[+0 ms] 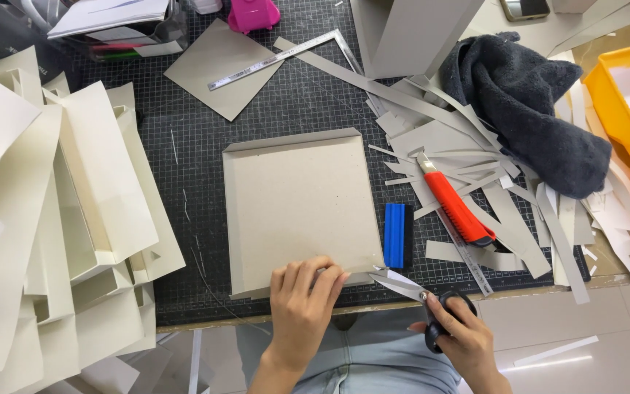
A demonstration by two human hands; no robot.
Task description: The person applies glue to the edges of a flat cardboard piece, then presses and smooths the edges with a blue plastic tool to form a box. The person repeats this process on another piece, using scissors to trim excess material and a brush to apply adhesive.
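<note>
While left hand [302, 298] presses grey board [297, 204], right hand [464, 339] grip clamps half-hidden scissors [421, 295].

I'm in a craft workshop for making cardboard boxes. My worktop is covered by a dark gridded cutting mat [184, 160], and on it lie a long steel ruler [271, 62], an orange-handled utility knife [455, 206] and a blue plastic scraper block [398, 235]. Heaps of grey cardboard offcut strips [475, 153] pile to my right, stacks of folded cream card pieces [60, 219] to my left.
</note>
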